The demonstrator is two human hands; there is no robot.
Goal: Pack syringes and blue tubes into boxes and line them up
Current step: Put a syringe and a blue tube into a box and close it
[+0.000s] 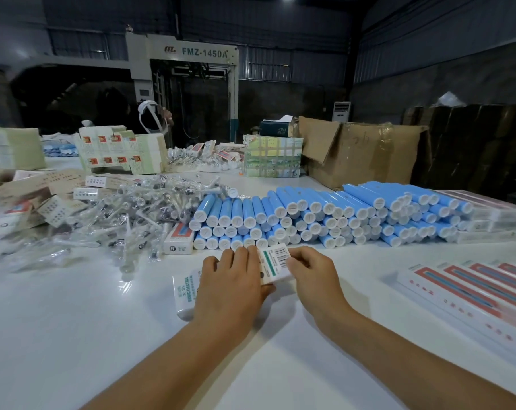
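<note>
Left hand: fingers curled over white box, gripping it.
Right hand: fingers pinch box's right end.
Box: low over bench, before stacked blue tubes.
Syringes: heaped left of tubes.

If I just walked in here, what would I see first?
Probably the big stack of blue tubes with white caps, piled across the middle of the white table. Just in front of it, the left hand and right hand hold a small white box with a barcode. To the left lies a shiny heap of clear plastic packets.
</note>
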